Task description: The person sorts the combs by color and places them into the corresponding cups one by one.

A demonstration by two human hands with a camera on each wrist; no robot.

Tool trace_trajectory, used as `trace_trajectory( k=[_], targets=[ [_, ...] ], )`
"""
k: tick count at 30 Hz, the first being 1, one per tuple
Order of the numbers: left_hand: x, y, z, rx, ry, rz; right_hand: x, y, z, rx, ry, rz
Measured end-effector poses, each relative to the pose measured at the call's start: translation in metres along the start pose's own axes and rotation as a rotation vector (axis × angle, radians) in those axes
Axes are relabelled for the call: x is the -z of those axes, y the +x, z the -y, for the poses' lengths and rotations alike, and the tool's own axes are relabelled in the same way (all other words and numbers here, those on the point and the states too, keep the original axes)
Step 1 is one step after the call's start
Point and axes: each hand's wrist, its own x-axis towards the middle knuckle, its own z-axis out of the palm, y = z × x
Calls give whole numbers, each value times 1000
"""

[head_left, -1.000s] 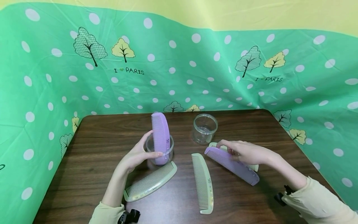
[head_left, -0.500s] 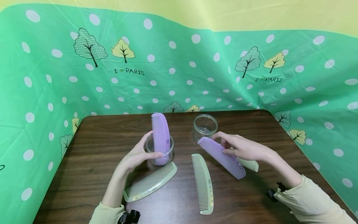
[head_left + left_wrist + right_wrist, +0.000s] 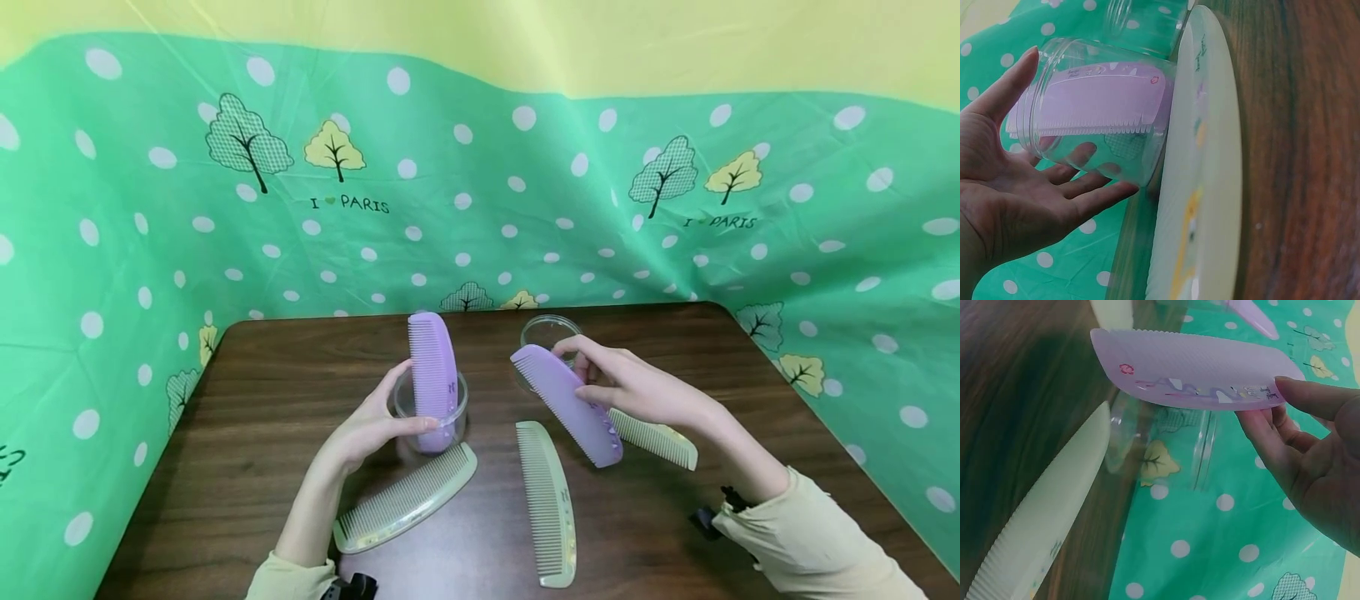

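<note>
Purple comb [image 3: 567,402]: my right hand [image 3: 637,390] pinches it, lifted off the surface [image 3: 247,400].
Left hand [image 3: 369,427]: my curled fingers steady the jar [image 3: 431,408], keeping its comb [image 3: 432,367] upright.

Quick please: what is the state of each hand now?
Left hand: fingers curled around the clear jar with a purple comb standing in it.
Right hand: pinches another purple comb, lifted.
</note>
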Motion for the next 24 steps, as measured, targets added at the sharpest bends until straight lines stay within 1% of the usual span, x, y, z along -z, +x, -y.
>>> trace_trajectory(
  k=[12, 20, 24],
  targets=[
    [-1, 0, 1, -25, -19, 3, -4, 13, 10, 45, 10, -65],
    [-1, -1, 1, -28, -13, 2, -6, 24, 22, 28, 68, -94],
    [0, -1, 1, -29, -8, 2, -6, 33, 29, 11, 131, -110]
  ],
)
